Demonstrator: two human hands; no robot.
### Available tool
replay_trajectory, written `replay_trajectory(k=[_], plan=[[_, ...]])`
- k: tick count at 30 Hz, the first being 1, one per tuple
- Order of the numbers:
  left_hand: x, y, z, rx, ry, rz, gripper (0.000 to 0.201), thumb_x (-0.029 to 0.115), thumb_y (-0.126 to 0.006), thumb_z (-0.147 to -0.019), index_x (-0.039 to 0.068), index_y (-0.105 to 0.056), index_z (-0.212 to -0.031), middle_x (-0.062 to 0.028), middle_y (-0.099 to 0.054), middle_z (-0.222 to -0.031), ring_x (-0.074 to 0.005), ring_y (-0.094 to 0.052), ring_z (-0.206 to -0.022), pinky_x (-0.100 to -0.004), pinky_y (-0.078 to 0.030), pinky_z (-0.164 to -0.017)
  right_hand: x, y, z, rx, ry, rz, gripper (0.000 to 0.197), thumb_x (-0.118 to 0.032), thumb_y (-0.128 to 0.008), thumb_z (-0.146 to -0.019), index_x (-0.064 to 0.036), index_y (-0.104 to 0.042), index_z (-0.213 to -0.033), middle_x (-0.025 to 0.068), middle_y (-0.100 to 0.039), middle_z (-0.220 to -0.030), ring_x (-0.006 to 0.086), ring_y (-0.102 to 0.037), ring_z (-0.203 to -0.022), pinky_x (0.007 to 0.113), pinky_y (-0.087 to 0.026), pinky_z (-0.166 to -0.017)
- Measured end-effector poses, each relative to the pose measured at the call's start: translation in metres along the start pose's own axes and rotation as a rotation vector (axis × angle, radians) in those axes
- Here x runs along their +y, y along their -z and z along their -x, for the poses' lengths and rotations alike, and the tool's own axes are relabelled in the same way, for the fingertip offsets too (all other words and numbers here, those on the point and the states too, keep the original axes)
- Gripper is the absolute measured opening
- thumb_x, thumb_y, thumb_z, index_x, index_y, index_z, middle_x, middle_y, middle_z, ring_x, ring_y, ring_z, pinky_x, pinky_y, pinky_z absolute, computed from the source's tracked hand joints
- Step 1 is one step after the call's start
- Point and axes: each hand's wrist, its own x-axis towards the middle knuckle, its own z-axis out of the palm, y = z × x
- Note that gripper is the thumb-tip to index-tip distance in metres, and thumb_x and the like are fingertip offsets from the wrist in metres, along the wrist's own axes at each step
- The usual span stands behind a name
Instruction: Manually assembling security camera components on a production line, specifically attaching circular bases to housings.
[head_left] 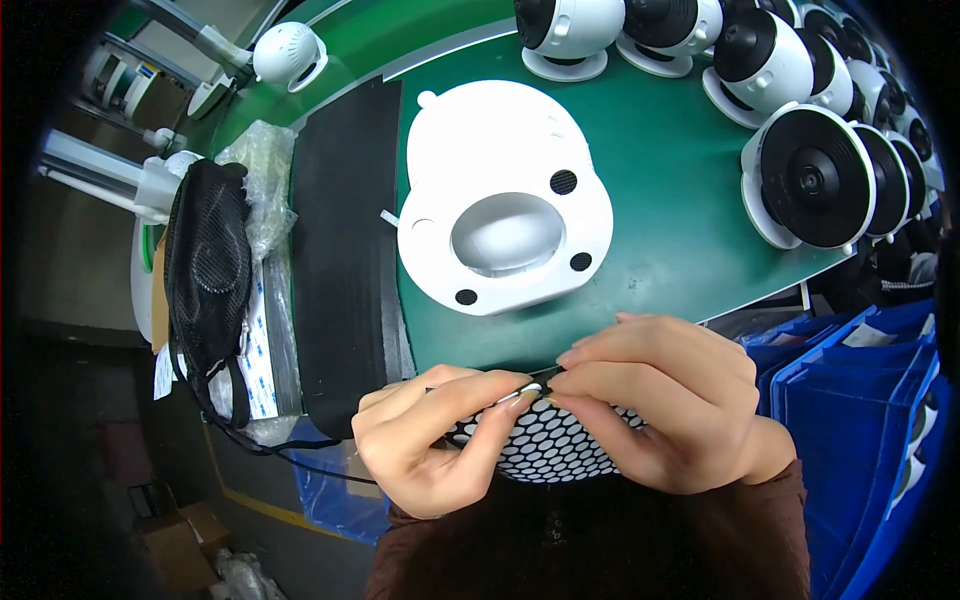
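Note:
Close to my body, both hands hold a sheet with rows of white round dots on black (555, 445). My left hand (430, 440) is closed, thumb and forefinger pinching at the sheet's upper edge. Against it, the fingertips of my right hand (680, 400) pinch the same edge, with a small dark and white bit between the hands. Just beyond lies a white rounded plastic device (480, 130), its base turned up with a large oval opening. Black textured round pads (563, 182) sit on three spots of this base; a plain round outline marks its left side.
The green table (670, 240) carries several white and black fan-like devices (815, 175) at the right. A black mat (345, 230) lies left, beside a black mesh bag (210, 240) and clear plastic wrap (265, 180). Blue bins (840, 400) stand at the lower right.

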Motion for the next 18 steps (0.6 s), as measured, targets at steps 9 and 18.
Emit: replay_trajectory(k=[9,18], plan=[[0.003,-0.004,-0.002,0.004,0.101,0.035,0.011,-0.007,-0.06,-0.061,-0.006,-0.063,-0.071,-0.0118,-0.06,-0.06,-0.0142,-0.054,-0.05,-0.0212,-0.039,-0.049,-0.003,0.0,-0.003,-0.014,-0.011,0.107,0.018,-0.006,-0.072,-0.064,-0.006,-0.062,-0.078,0.0055,-0.064,-0.078,0.02,-0.062,-0.067,0.032,-0.051,-0.065],[-0.018,-0.002,0.0,0.197,0.137,-0.04,0.012,-0.007,-0.066,-0.063,-0.004,-0.065,-0.075,-0.0182,-0.056,-0.101,-0.0161,-0.061,-0.064,-0.0221,-0.046,-0.058,-0.014,0.009,-0.03,0.008,0.002,-0.043,0.012,-0.003,-0.069,-0.062,-0.0035,-0.06,-0.069,0.0114,-0.064,-0.089,0.0259,-0.062,-0.087,0.036,-0.05,-0.077]])
